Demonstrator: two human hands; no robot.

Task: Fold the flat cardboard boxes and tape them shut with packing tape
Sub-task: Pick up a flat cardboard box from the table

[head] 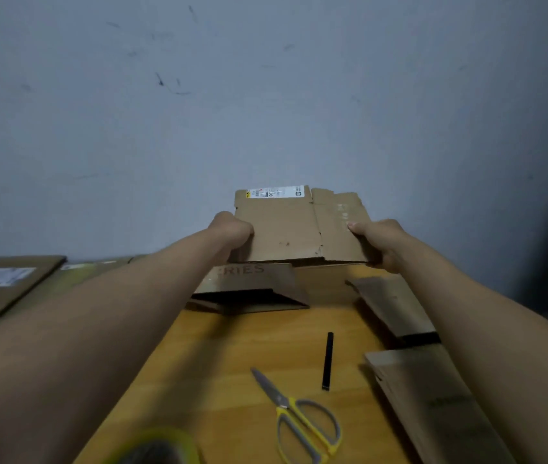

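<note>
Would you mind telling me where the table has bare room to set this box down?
Bare table lies between the flat box, scissors and black stick. Flattened cardboard crowds the right edge.

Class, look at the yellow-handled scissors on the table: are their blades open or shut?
Shut. The scissors lie flat on the wooden table, blades together in one point, handles close.

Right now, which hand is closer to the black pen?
Right. The right hand grips the flat cardboard box almost straight above the black pen; the left hand grips farther left.
</note>
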